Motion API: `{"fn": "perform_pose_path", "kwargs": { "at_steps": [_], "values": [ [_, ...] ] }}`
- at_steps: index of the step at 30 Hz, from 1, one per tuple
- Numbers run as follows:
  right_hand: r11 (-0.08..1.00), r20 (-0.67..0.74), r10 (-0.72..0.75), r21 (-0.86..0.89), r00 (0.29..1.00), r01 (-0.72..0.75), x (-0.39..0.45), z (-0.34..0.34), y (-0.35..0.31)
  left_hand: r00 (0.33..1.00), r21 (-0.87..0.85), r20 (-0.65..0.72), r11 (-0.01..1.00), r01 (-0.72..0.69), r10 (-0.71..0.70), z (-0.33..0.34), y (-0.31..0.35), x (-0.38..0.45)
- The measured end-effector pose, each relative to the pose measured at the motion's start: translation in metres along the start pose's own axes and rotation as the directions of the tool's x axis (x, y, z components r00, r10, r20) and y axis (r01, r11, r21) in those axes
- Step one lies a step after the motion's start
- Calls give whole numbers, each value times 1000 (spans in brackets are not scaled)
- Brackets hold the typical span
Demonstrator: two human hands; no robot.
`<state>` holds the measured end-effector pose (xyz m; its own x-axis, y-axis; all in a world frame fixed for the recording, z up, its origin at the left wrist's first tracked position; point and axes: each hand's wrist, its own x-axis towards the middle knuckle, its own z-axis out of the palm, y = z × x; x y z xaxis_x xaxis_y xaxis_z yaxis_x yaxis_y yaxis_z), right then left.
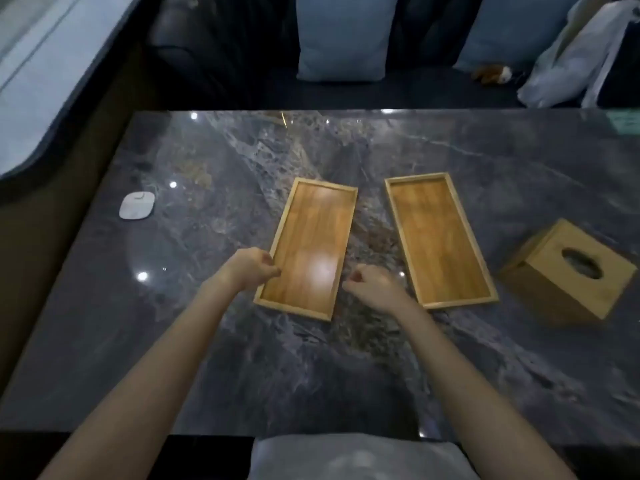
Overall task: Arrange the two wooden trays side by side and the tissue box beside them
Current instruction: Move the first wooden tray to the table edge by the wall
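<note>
Two shallow wooden trays lie on a dark marble table (pixel 207 358). The left tray (pixel 308 247) is tilted with its far end to the right; the right tray (pixel 440 240) is tilted the other way, so a wedge of table separates them. A wooden tissue box (pixel 568 271) with an oval slot stands askew to the right of the right tray. My left hand (pixel 251 268) has its fingers curled at the left tray's left rim, near the front corner. My right hand (pixel 372 285) is curled in the gap between the trays, by the left tray's right rim, holding nothing visible.
A small white rounded device (pixel 136 205) lies at the table's left. Behind the table is a dark sofa with blue cushions (pixel 346 36), a white bag (pixel 581 60) and a small furry toy (pixel 491 73). A grey cushion (pixel 353 459) sits at the near edge.
</note>
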<state>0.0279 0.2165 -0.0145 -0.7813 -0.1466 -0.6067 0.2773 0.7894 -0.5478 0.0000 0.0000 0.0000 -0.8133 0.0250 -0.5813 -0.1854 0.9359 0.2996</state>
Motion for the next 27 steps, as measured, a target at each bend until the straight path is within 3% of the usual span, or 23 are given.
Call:
{"fn": "perform_pose_path", "kwargs": {
  "at_steps": [5,7,13,18,24,27],
  "values": [
    [983,-150,61,180,987,-33,-5,28,-1,989,-104,-131,993,58,-72,27,-15,-6],
    [975,-112,116,200,987,-91,19,47,-6,981,-168,-97,974,148,-166,42,-29,11],
    [979,-177,138,176,975,-106,16,59,-10,966,-209,-243,977,35,-87,57,-26,6],
    [982,-202,150,144,968,-122,16,61,-11,953,-333,-287,943,-7,-94,60,-29,2],
    [939,-202,176,329,963,-103,9,57,-19,966,-443,-245,896,-29,-89,47,-35,5],
    [859,-168,170,508,971,-63,1,48,-28,971,-569,-228,819,-72,-73,34,-41,2]
  ]
}}
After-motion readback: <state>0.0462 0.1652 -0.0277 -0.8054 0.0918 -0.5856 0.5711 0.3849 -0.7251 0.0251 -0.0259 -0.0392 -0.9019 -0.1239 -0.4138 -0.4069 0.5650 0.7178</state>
